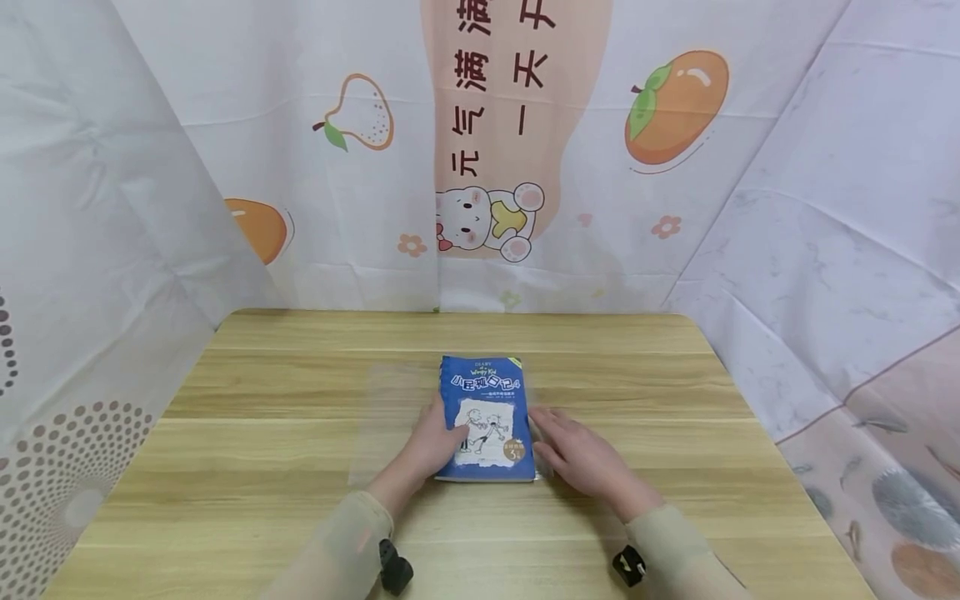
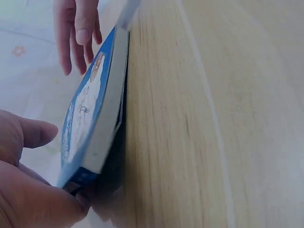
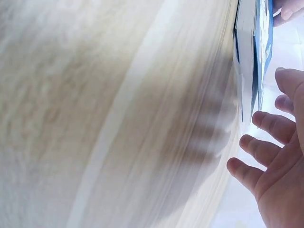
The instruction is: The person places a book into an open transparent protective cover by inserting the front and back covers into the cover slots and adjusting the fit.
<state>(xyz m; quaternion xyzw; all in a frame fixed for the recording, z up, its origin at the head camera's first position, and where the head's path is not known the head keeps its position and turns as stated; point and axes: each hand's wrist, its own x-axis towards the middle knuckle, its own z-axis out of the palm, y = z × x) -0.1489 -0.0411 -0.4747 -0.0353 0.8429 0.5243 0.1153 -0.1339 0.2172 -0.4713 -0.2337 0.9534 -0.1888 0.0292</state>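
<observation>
A blue paperback book (image 1: 486,417) with a cartoon drawing on its cover lies near the middle of the table, over a clear plastic sheet (image 1: 381,421) that spreads out to its left. My left hand (image 1: 435,437) grips the book's left edge, thumb on the cover side and fingers at the underside. In the left wrist view the book (image 2: 107,109) is tilted, its spine-side corner slightly off the tabletop. My right hand (image 1: 581,454) is beside the right edge with fingers extended. The right wrist view shows loosely spread fingers (image 3: 270,152) next to the book's edge, gripping nothing.
The wood-grain table (image 1: 262,433) extends around the book on all sides. A printed fabric curtain (image 1: 360,192) hangs behind the table's far edge, and more fabric hangs at both sides.
</observation>
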